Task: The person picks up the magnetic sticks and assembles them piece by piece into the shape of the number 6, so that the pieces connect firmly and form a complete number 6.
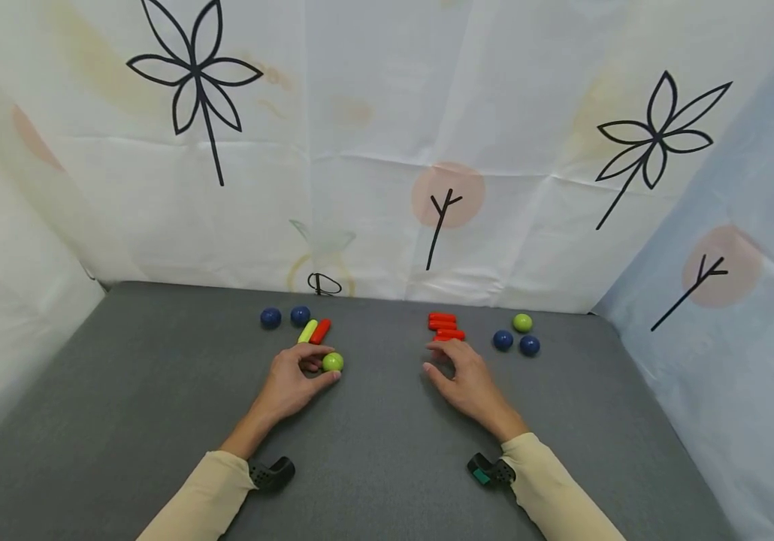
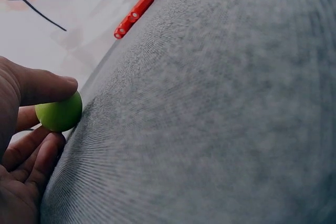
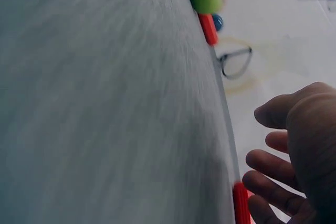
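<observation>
My left hand [image 1: 290, 382] pinches a green ball [image 1: 333, 362] between thumb and fingers, at or just above the grey table. In the left wrist view the thumb lies on one side of the ball [image 2: 60, 113] and the fingers on the other. Just beyond this hand lie a yellow-green stick [image 1: 308, 331] and a red stick [image 1: 320, 331]. My right hand [image 1: 470, 382] hovers in front of several red sticks [image 1: 442, 324], its fingers loosely bent and apart, holding nothing. Its fingertips partly cover the nearest stick; whether they touch it, I cannot tell.
Two blue balls [image 1: 270, 318] sit behind the left hand. To the right of the red sticks are two more blue balls [image 1: 503, 340] and a green ball [image 1: 522, 323]. A patterned white cloth [image 1: 373, 150] hangs along the back edge of the grey table [image 1: 387, 466].
</observation>
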{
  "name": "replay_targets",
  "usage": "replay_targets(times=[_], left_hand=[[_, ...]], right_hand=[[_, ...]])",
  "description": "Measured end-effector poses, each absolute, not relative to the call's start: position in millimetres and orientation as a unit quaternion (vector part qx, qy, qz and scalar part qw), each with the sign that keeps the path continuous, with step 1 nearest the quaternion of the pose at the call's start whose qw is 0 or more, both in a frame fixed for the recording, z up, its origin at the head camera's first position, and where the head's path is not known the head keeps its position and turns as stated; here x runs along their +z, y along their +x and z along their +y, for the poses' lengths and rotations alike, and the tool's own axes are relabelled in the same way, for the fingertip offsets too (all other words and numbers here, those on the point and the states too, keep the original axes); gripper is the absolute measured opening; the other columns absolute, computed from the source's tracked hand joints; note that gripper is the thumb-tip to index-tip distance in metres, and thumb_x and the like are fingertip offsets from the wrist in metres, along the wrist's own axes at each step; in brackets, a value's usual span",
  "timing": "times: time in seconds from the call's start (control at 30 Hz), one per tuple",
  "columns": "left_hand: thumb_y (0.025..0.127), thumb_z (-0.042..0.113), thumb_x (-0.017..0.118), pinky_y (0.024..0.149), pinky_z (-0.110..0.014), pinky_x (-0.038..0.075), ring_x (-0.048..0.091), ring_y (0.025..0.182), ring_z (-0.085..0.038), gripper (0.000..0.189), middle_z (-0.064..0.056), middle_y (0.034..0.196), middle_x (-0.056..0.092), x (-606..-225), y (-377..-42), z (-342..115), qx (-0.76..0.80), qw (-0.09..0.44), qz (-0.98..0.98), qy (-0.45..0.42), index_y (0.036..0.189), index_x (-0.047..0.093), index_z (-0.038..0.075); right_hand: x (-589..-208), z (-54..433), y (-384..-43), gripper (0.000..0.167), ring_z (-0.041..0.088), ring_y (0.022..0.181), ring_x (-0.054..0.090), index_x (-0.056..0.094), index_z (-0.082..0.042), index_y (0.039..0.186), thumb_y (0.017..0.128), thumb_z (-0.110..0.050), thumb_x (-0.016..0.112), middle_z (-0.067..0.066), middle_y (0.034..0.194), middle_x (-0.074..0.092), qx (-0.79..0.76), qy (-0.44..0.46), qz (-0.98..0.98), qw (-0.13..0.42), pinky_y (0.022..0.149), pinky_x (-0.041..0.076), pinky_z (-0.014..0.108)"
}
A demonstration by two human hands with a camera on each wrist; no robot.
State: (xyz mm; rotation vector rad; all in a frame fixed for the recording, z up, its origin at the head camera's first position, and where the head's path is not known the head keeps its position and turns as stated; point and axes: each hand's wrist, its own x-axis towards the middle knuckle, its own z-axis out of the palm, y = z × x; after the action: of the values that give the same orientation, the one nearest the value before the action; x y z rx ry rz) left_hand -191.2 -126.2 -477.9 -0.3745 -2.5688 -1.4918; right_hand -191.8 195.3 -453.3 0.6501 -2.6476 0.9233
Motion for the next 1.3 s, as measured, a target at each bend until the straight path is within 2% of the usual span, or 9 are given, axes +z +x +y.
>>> replay_targets(times=[0.23,0.63,0.93,1.3], left_hand=[[0.081,0.013,0.088,0.08,-0.035,0.054,0.064,0.087,-0.016,0.035,-0.005,0.104,0.069,-477,-190,-127,-0.502,0.08,-0.852,-0.125,0.114,0.075,0.008],[0.08,0.012,0.088,0.078,-0.031,0.053,0.064,0.086,-0.015,0.035,-0.004,0.102,0.069,-475,-190,-128,-0.496,0.084,-0.855,-0.122,0.113,0.076,0.008],[0.08,0.012,0.088,0.078,-0.034,0.053,0.064,0.087,-0.017,0.035,-0.005,0.103,0.069,-475,-189,-129,-0.501,0.081,-0.853,-0.118,0.113,0.076,0.007],[0.081,0.013,0.088,0.079,-0.033,0.053,0.063,0.087,-0.015,0.036,-0.004,0.104,0.069,-474,-190,-129,-0.498,0.075,-0.856,-0.12,0.114,0.075,0.008]], right_hand=[[-452,159,-207,0.035,0.023,0.103,0.064,0.068,-0.004,0.125,0.094,-0.017,0.075,0.008,0.112,0.067,0.341,0.251,-0.902,0.085,0.09,0.052,0.043],[-456,133,-224,0.035,0.021,0.102,0.063,0.067,-0.006,0.127,0.094,-0.018,0.074,0.007,0.111,0.067,0.352,0.255,-0.899,0.052,0.088,0.051,0.041],[-457,149,-220,0.034,0.023,0.099,0.064,0.069,-0.004,0.123,0.092,-0.014,0.076,0.01,0.108,0.068,0.38,0.242,-0.889,0.08,0.082,0.053,0.042],[-457,197,-222,0.032,0.031,0.092,0.06,0.072,0.0,0.116,0.086,-0.007,0.081,0.014,0.102,0.067,0.381,0.169,-0.894,0.165,0.077,0.05,0.045]])
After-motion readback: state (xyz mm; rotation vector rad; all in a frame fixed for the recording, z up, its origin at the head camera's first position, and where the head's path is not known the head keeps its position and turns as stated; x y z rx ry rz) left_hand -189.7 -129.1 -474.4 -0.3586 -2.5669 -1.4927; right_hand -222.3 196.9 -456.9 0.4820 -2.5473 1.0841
